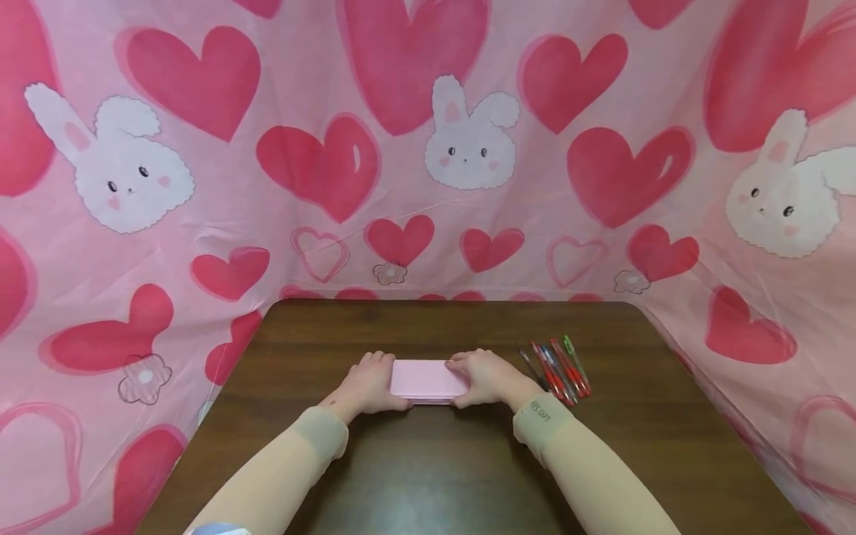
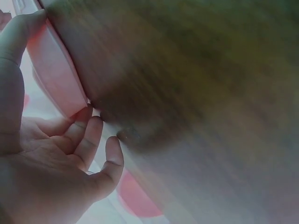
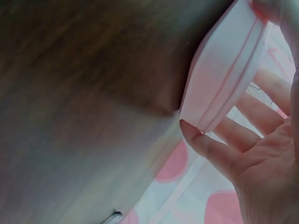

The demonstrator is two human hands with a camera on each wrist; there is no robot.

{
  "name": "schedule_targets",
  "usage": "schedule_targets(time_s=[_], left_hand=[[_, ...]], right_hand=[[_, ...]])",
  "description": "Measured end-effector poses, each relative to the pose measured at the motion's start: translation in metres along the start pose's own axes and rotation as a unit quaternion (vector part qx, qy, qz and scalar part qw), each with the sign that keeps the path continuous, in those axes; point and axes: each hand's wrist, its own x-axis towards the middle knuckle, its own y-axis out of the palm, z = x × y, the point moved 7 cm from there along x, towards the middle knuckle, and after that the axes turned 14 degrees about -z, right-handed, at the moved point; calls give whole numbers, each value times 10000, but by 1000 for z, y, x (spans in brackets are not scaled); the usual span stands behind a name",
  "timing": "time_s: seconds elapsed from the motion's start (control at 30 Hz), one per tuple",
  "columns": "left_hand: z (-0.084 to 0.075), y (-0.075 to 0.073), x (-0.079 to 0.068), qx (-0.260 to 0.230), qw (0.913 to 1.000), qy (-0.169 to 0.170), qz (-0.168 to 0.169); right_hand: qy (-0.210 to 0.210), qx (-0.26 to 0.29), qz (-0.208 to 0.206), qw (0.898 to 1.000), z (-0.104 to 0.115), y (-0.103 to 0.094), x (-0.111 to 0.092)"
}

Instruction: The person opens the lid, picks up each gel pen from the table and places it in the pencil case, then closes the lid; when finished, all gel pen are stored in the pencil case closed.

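A pink, flat rectangular box lies on the table in the middle of the head view, a seam running along its side. My left hand grips the left end, thumb at the near edge and fingers toward the far side. At the opposite end, my right hand holds it the same way. The left wrist view shows the end of the box between thumb and fingertips, some of which touch the table. In the right wrist view, a fingertip meets the corner of the box. Its contents are hidden.
Several pens with red, dark and green parts lie side by side to the right of my right hand. The dark brown wooden table has rounded far corners. A pink cloth with hearts and rabbits hangs around it.
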Motion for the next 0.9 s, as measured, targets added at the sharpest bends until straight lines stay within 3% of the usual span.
schedule_targets(time_s=[0.17,0.3,0.63,0.9], left_hand=[[-7,-6,4,26,9998,137,-159],[-8,-5,4,-16,9999,114,-101],[6,8,6,-406,9991,-103,38],[18,5,-1,-1079,9928,-517,-24]], right_hand=[[166,74,42,9998,-5,-5,1],[212,52,164,9996,-8,-4,2],[652,653,267,9954,-12,-2,-3],[163,1156,-642,9911,-10,-21,-11]])
